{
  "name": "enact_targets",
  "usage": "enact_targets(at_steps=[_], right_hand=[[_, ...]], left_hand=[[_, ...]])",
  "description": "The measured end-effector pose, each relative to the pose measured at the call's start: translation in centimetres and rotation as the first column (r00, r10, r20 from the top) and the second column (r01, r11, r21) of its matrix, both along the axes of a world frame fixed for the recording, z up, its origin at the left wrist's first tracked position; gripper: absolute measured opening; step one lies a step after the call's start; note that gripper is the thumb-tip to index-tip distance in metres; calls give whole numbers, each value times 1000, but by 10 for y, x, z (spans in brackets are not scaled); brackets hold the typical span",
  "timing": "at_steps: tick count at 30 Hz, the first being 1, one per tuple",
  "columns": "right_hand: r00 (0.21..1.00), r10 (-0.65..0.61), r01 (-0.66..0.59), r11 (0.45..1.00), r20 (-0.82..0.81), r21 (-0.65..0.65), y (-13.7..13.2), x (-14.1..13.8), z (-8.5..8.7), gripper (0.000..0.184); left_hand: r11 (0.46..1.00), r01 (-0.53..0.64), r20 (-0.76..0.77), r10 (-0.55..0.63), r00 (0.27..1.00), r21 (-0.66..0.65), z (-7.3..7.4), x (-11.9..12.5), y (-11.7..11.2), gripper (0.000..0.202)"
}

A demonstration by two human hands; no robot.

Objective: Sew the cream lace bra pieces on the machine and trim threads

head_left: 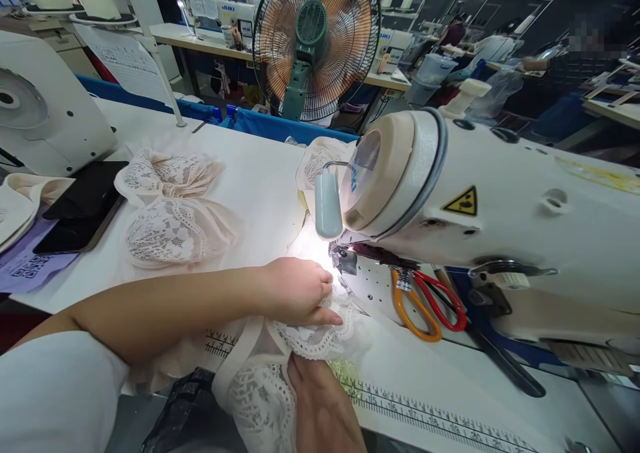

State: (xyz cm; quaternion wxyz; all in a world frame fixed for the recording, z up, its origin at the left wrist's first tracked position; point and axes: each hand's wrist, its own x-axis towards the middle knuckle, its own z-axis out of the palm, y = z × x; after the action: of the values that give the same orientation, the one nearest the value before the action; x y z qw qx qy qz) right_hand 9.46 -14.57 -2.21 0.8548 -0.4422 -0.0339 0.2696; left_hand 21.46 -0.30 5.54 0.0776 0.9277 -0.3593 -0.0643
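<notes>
Right hand holds the white lace piece at the worktop's front edge. Left hand lies flat on it, pressing down, beside the sewing machine. Ruler numbers read 15 to 20. A far machine says JUKI.

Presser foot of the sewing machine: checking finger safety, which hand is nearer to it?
Left. The left hand lies on the lace just left of the presser foot; the right hand touches the lace nearer the person.
</notes>
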Motion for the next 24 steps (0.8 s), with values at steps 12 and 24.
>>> enact_targets(at_steps=[12,24], right_hand=[[971,125,-102,988,205,-117,19,17,-11,63],[990,90,-96,994,106,54,31,26,18,65]], left_hand=[[998,43,27,-45,999,45,-6,10,2,52],[978,-42,88,25,996,205,-11,14,1,67]])
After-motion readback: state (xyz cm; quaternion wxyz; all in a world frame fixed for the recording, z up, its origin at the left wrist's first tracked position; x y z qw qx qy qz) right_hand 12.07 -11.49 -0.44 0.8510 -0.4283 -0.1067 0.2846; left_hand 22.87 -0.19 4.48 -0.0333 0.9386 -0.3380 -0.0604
